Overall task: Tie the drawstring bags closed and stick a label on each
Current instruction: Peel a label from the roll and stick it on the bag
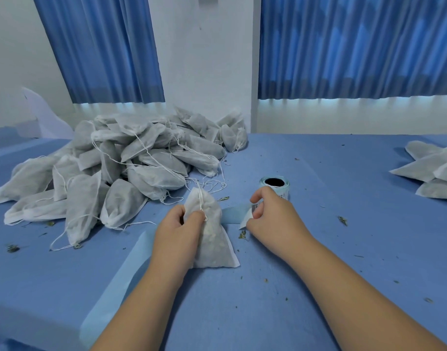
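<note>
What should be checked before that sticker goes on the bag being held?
1. Hold on the bag: the left hand grips its upper half, ok.
2. Tie: the drawstring hangs from the gathered top, knot cannot tell.
3. Hold on the label: the right hand pinches it, ok.
4. The label fully off the backing strip: cannot tell.
5. Visible side of the bag bare: ok.
6. The label roll close by: ok.

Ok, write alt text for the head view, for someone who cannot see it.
A person's left hand grips a filled white bag on a blue table while the right hand pinches a label beside it. A roll stands behind the hands, and a pile of bags lies to the left.
</note>
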Available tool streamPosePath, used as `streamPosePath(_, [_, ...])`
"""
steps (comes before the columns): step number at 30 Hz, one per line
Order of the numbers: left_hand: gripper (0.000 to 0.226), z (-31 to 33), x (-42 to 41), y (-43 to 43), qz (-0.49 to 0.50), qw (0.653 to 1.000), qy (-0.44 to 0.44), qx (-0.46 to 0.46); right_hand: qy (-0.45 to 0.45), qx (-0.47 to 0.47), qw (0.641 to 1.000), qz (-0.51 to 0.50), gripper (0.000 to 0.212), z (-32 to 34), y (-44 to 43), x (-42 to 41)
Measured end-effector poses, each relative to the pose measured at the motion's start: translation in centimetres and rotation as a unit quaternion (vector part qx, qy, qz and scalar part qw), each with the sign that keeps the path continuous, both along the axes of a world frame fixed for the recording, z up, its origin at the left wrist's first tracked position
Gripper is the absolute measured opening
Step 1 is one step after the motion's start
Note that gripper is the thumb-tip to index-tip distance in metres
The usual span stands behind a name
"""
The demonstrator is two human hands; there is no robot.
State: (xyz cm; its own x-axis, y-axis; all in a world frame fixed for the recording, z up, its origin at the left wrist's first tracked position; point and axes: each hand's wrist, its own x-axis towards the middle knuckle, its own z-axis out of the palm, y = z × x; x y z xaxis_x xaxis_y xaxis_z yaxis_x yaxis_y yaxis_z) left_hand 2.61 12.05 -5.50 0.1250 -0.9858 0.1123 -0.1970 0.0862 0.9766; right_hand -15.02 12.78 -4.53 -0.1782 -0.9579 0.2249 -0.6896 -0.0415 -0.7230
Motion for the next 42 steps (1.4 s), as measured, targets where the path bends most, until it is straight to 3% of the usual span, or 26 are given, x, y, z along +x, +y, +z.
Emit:
streamPosePath(4, [0.029, -0.2, 0.0, -0.3, 0.014, 1.000, 0.006, 0.004, -0.007, 0.031, 0.999, -0.017, 0.027, 0.2, 0.3, -0.3])
streamPosePath(9, [0.025, -0.3, 0.0, -0.2, 0.010, 1.000, 0.016, -0.005, -0.017, 0.051, 0.998, -0.017, 0.033, 0.9, 0.7, -1.2])
streamPosePath(12, [0.011, 0.2, -0.2, 0.6, -0.029, 0.999, 0.021, -0.014, -0.088, 0.028, 0.996, 0.002, 0.033, 2.0, 1.5, -2.3])
streamPosePath(14, [0.014, 0.6, -0.4, 1.4, -0.055, 0.998, 0.026, -0.032, -0.152, 0.013, 0.988, 0.026, 0.034, 3.0, 2.4, -3.3])
streamPosePath(16, [0.020, 1.0, -0.8, 2.0, -0.068, 0.995, 0.025, -0.070, -0.236, -0.006, 0.969, 0.075, 0.036, 4.3, 3.6, -4.2])
streamPosePath(19, [0.012, 1.8, -2.3, 2.6, -0.106, 0.990, 0.038, -0.082, -0.347, -0.031, 0.921, 0.175, 0.041, 5.7, 5.1, -5.2])
streamPosePath(24, [0.007, 3.6, -7.3, 1.6, -0.183, 0.979, -0.048, -0.078, -0.397, -0.078, 0.883, 0.237, 0.042, 6.5, 5.9, -6.3])
streamPosePath(26, [0.010, 4.3, -9.4, 1.2, -0.218, 0.971, -0.081, -0.057, -0.406, -0.104, 0.881, 0.218, 0.041, 6.6, 6.0, -7.1])
streamPosePath(30, [0.027, 5.3, -12.8, 0.0, -0.321, 0.942, -0.097, -0.020, -0.357, -0.141, 0.916, 0.117, 0.038, 6.0, 5.8, -9.9])
streamPosePath(35, [0.044, 5.1, -15.1, -1.5, -0.456, 0.882, -0.113, 0.038, -0.398, -0.150, 0.905, 0.018, 0.032, 4.3, 5.7, -12.0])
streamPosePath(42, [0.032, 3.5, -15.4, -2.3, -0.475, 0.874, 0.016, 0.104, -0.287, -0.210, 0.934, -0.036, 0.032, 3.8, 5.3, -12.2])
